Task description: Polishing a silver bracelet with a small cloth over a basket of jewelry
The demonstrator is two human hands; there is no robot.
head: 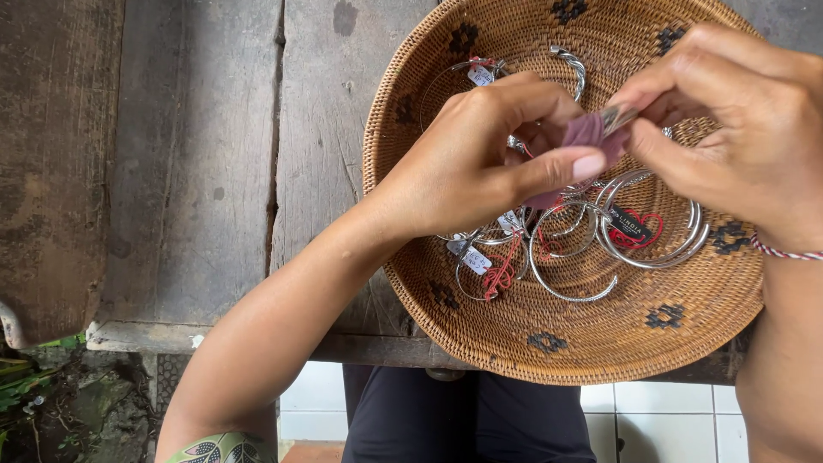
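Note:
A round woven basket (600, 343) with dark diamond marks sits on a weathered wooden table (197, 171). Several silver bangles (651, 244) with red strings and small white tags lie inside it. Above the basket, my left hand (480, 159) pinches a small mauve cloth (591, 133) between thumb and fingers. My right hand (737, 111) grips a small silver piece (619, 116) pressed against that cloth. A red-and-white string bracelet (784, 251) circles my right wrist.
The table's front edge (137, 334) runs just under the basket, which overhangs it slightly. Below are white floor tiles (651, 420), my dark trousers (463, 420), and soil with green plants (34, 386) at lower left. A deep crack (276, 129) splits the planks.

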